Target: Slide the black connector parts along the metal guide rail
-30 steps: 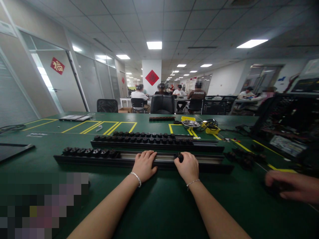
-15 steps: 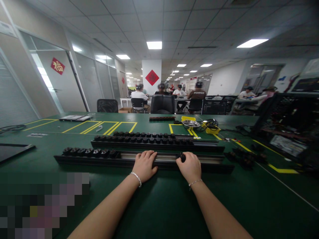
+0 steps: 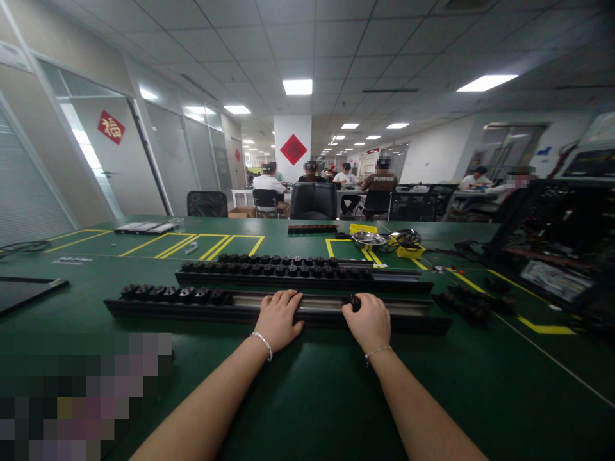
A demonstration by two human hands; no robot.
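A long black channel rail (image 3: 327, 302) with a pale metallic inner strip lies across the green table before me. My left hand (image 3: 279, 318) grips its middle, fingers over the top and thumb at the near side. Further right, my right hand (image 3: 371, 321) has thumb and fingers closed on a small black socket-like module (image 3: 355, 302) at the rail's channel; most of that piece is hidden by the hand. A row of similar black modules (image 3: 172, 294) sits in the rail's left end. Behind it lies a second rail (image 3: 398, 279), with modules along most of its length.
Loose black modules (image 3: 473, 304) lie on the table at right, beside an open equipment case (image 3: 552, 256). Farther back are a metal bowl (image 3: 369, 239), a yellow tray (image 3: 362, 228) and coiled cables (image 3: 406, 239). A dark panel (image 3: 29, 294) rests at left. People sit beyond the table.
My right hand has shifted very slightly to the right along the rail with the module in its fingers. My left hand has stayed in place.
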